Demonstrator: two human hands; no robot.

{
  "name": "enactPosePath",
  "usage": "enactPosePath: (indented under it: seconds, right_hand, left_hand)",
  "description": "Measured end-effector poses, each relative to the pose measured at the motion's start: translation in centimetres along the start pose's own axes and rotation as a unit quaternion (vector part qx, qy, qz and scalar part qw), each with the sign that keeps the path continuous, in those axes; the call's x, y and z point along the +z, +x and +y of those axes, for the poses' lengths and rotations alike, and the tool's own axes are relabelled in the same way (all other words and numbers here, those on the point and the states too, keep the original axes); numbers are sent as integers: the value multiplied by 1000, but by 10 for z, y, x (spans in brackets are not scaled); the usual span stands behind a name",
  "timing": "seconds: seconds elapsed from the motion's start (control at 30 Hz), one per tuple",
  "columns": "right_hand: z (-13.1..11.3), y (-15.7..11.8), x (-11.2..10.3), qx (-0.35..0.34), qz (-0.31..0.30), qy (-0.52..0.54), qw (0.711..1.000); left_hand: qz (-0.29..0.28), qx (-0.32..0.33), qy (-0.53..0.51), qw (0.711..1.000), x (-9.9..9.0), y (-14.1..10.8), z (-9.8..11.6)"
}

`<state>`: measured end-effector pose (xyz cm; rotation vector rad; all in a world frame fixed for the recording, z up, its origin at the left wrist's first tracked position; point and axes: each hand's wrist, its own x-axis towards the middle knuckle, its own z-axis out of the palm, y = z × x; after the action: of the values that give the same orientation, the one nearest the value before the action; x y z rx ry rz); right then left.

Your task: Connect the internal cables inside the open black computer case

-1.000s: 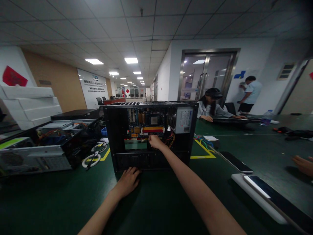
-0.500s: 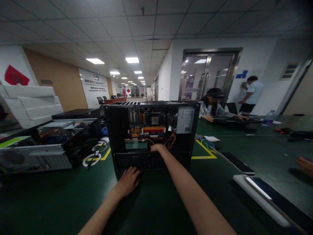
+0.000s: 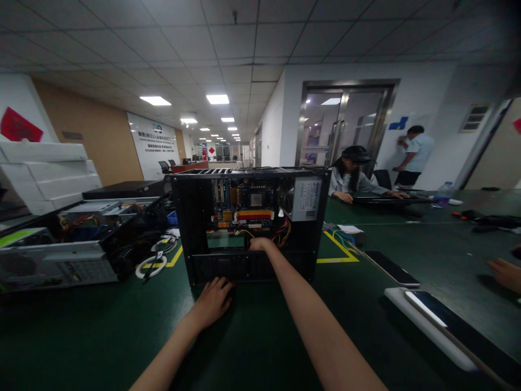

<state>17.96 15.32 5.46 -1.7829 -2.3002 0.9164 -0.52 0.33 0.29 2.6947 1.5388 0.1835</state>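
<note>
A black computer case [image 3: 254, 269] stands on the table with its side toward me uncovered. Inside show a motherboard [image 3: 228, 198] with red and yellow slots, a silver power supply [image 3: 306, 200] and a bundle of coloured wires [image 3: 282, 234]. My right hand [image 3: 259, 245] reaches into the lower opening, its fingers curled down beside a dark part; what they grip is hidden. Close by, a thin cable with a white plug [image 3: 239, 232] hangs. My left hand [image 3: 213, 300] rests flat on the table, fingers apart, at the case's lower left edge.
Another opened case [image 3: 77, 239] and white foam boxes [image 3: 49, 174] stand at left, near a coiled white cable [image 3: 150, 267]. Phone-like slabs [image 3: 391, 268] lie at right. A co-worker [image 3: 350, 174] sits across the green table; another person's hand [image 3: 504, 274] shows far right.
The whole view has shifted slightly left. Both hands keep their places at the case, and nothing else visibly differs.
</note>
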Motion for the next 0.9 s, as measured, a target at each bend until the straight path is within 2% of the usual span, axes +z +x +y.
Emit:
enactPosePath:
  seconds: [0.13,0.2,0.37,0.57,0.73,0.9]
  right_hand:
    - [-3,-6,0,-6,60,22,998]
    - [-5,-12,-1,5,88,92,992]
    - [-7,-22,-4,40,152,247,956]
    - [-6,-21,-6,89,152,366,914]
    - [-2,-20,-10,156,190,458,855]
    - [9,-15,-15,169,137,565,796]
  left_hand:
    - [2,-2,11,1000,3,1,-2]
    - [6,-1,11,1000,3,0,-2]
    - [6,3,5,1000,0,-2,0]
    - [-2,-4,3,1000,-1,-1,2]
    - [0,3,4,1000,-1,-2,2]
    - [10,16,6,1000,-1,-2,1]
